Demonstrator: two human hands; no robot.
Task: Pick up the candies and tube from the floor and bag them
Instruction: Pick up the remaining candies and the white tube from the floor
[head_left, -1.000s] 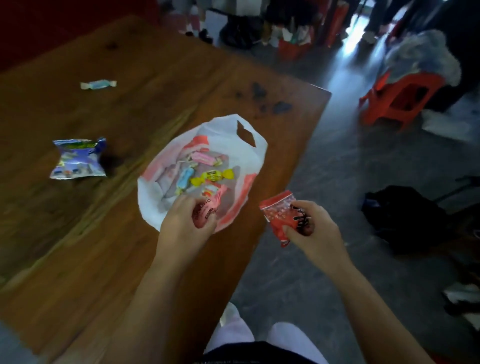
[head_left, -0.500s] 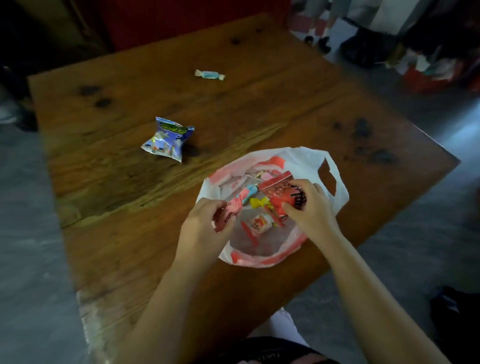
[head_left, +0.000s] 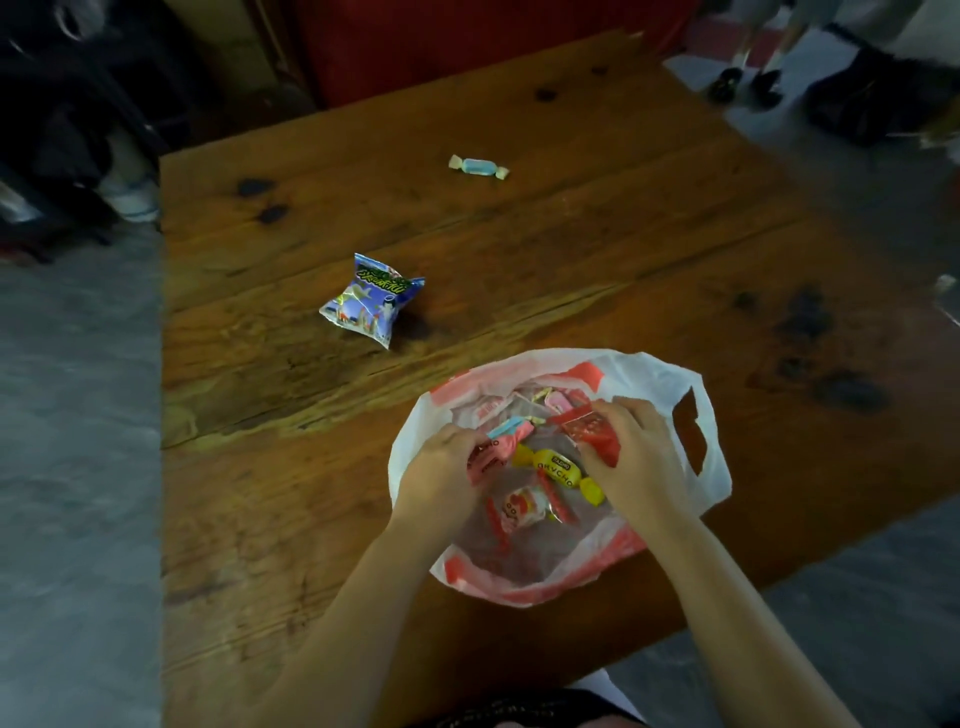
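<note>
Both hands are inside the bag (head_left: 654, 379) mouth on the tabletop (head_left: 270, 545). The left hand (head_left: 441, 470) grips a pink tube (head_left: 493, 451), its long axis pointing toward the bag's centre; the right hand (head_left: 636, 452) pinches a red packet (head_left: 589, 428). Beyond the bag lie a blue packet (head_left: 371, 299), then a blue candy (head_left: 479, 166), nearer the left hand.

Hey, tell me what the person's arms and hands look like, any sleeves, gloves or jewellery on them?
Both forearms are bare right up to the bottom edge of the picture, so no sleeves show. The left hand and the right hand wear no gloves, and no rings, watch or bracelet show on the fingers or wrists. The picture is dim and a little blurred, so small details such as nails cannot be made out.
</note>
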